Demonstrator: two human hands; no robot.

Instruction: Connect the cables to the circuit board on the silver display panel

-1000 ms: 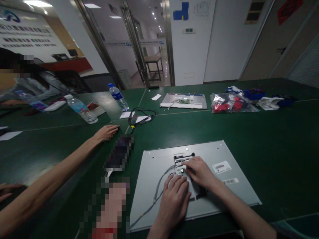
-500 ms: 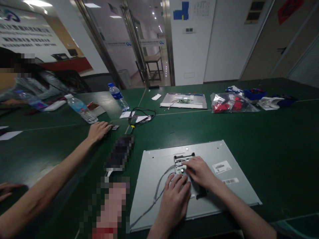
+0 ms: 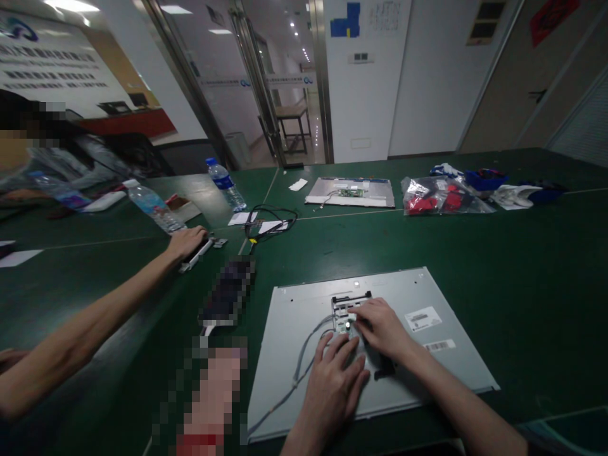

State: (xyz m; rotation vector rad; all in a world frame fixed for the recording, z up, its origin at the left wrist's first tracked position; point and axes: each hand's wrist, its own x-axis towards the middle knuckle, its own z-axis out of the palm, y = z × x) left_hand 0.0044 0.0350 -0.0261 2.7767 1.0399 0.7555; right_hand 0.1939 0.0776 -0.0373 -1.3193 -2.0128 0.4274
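A flat metal-backed display panel (image 3: pixel 294 329) lies on the table in front of me. Near its middle is a small circuit board (image 3: pixel 342 326) beside black brackets, with a grey cable (image 3: pixel 300 364) running off toward the lower left. My left hand (image 3: pixel 336 373) rests on the panel just below the board, fingers spread and holding nothing. From the right, my right hand (image 3: pixel 384 326) reaches over the board, its thumb and index finger drawn together at the board's upper edge. Whatever lies between those fingertips is hidden or too small to name.
At left, a co-worker's hand (image 3: pixel 187 242) is on a dark, white-edged flat object (image 3: pixel 197 255). Bottles (image 3: pixel 225 183) and coiled black cable (image 3: pixel 270 221) stand or lie beyond. Another panel (image 3: pixel 351 193) and a clear bag with red items (image 3: pixel 441 197) lie at the back. A blurred dark object (image 3: pixel 228 291) is nearby.
My left hand's fingers have spread slightly and shifted a little to the right. My right hand has barely moved. The co-worker's hand has drawn back slightly, and a flat white-edged object now shows under it.
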